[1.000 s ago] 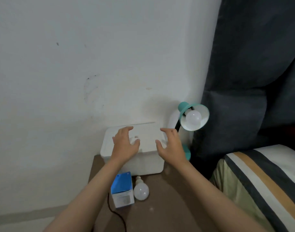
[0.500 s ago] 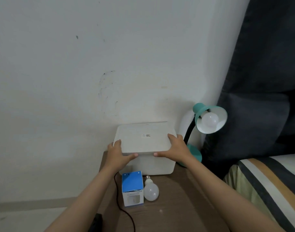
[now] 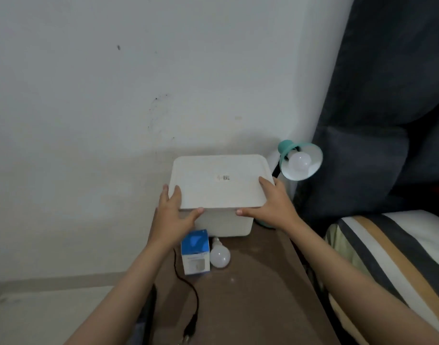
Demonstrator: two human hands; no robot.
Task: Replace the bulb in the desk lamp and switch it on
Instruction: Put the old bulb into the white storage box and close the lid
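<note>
A teal desk lamp (image 3: 291,148) stands at the back right of the brown table, an unlit white bulb (image 3: 299,162) in its shade. A loose white bulb (image 3: 220,255) lies on the table beside a blue-and-white bulb carton (image 3: 195,252). Behind them sits a white storage box (image 3: 228,224) with a white lid (image 3: 219,181). My left hand (image 3: 175,215) grips the lid's front left corner and my right hand (image 3: 273,204) grips its front right corner. The lid looks tilted, its front edge raised off the box.
A black power cord (image 3: 188,286) runs across the brown table (image 3: 250,295) to a plug (image 3: 190,328) near the front. A white wall is behind, a dark curtain (image 3: 387,95) at the right, and a striped bed (image 3: 392,257) beside the table.
My hands went from hovering over the lid to gripping its front corners. The lid's front edge has come up a little. My view has shifted left and down.
</note>
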